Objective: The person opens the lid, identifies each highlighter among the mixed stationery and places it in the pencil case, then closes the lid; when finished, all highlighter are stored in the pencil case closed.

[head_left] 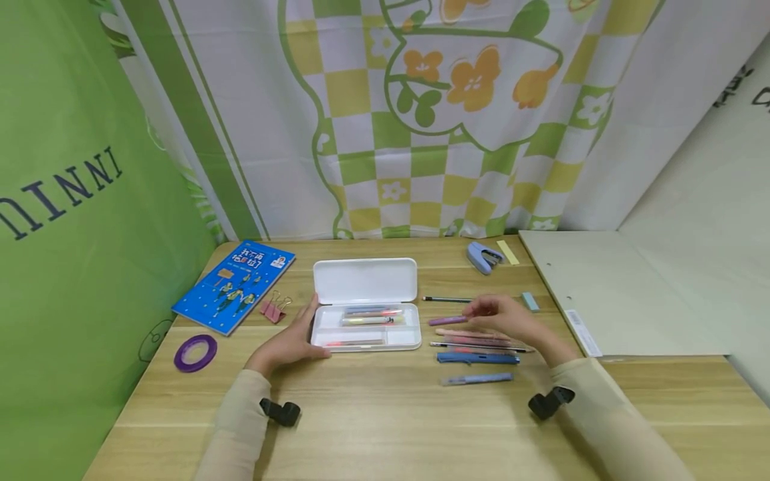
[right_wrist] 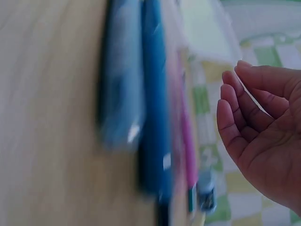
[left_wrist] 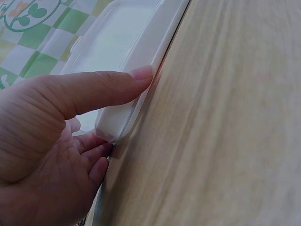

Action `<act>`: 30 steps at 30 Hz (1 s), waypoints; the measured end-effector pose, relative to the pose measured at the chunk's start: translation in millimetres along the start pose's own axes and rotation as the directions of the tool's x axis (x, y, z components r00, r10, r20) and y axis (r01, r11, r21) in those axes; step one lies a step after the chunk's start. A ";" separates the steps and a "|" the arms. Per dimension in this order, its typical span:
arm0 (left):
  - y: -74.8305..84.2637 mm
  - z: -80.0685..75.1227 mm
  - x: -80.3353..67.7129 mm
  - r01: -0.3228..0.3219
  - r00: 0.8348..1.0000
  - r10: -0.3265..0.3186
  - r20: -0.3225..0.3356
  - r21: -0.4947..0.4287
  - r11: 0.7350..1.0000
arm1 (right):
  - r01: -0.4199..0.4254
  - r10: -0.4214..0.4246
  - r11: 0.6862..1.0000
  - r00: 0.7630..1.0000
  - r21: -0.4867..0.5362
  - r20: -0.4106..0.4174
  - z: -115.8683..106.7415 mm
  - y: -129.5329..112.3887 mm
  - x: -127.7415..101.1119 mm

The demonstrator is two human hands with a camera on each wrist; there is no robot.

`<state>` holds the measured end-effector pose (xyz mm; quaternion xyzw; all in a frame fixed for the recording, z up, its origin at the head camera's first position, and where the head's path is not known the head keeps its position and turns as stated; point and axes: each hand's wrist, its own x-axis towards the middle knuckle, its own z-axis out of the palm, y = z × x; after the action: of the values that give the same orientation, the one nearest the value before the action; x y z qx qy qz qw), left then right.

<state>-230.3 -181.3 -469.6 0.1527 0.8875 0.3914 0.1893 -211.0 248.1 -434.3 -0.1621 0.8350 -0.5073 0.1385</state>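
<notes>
An open white pencil case [head_left: 365, 280] lies in the middle of the table, lid folded back, with several pens [head_left: 369, 321] in its tray. My left hand [head_left: 291, 341] holds its left end, thumb on the front edge and fingers round the side; the thumb [left_wrist: 113, 87] shows close up in the left wrist view. To the right of the case, my right hand [head_left: 502, 317] hovers over a row of pens, fingertips beside a purple pen [head_left: 445, 321]. Nothing shows between its loosely bent fingers [right_wrist: 230, 110]. Nearer me lie pink pens [head_left: 460, 332], a blue pen [head_left: 478, 359] and a light-blue pen [head_left: 484, 379].
At left are a blue book [head_left: 237, 287], a pink binder clip [head_left: 273, 310] and a purple tape roll [head_left: 195, 353]. A stapler [head_left: 483, 257], yellow strip [head_left: 508, 252], dark pencil [head_left: 445, 299] and blue eraser [head_left: 530, 302] lie towards the right. A pale board [head_left: 631, 294] covers the right side.
</notes>
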 end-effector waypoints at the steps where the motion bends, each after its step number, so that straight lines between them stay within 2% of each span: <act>1: -0.2 -0.1 0.0 0.000 1.000 0.000 0.000 0.000 1.000 | -0.006 0.006 1.000 1.000 -0.007 0.002 -3.7 4.8 -2.5; 10: 1.0 -0.2 -0.2 -0.004 1.000 0.004 0.004 -0.005 1.000 | 0.008 -0.003 0.987 1.000 -0.158 0.027 -19.8 29.0 -10.9; 18: 1.6 0.1 0.0 -0.001 1.000 0.001 0.003 -0.008 1.000 | 0.002 0.012 0.979 0.998 -0.206 0.068 -20.4 32.4 -8.9; 25: 0.5 0.2 0.6 -0.007 1.000 0.007 0.000 -0.002 1.000 | 0.062 -0.043 0.972 0.995 -0.228 0.085 -19.0 32.8 -9.0; 30: -0.8 0.1 1.1 -0.010 1.000 0.010 -0.001 0.005 1.000 | 0.058 -0.040 0.962 0.996 -0.265 0.075 -19.5 31.2 -8.5</act>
<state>-231.3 -181.3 -470.5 0.1575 0.8878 0.3903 0.1863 -215.0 280.7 -452.9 -0.2173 0.8863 -0.3874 0.1313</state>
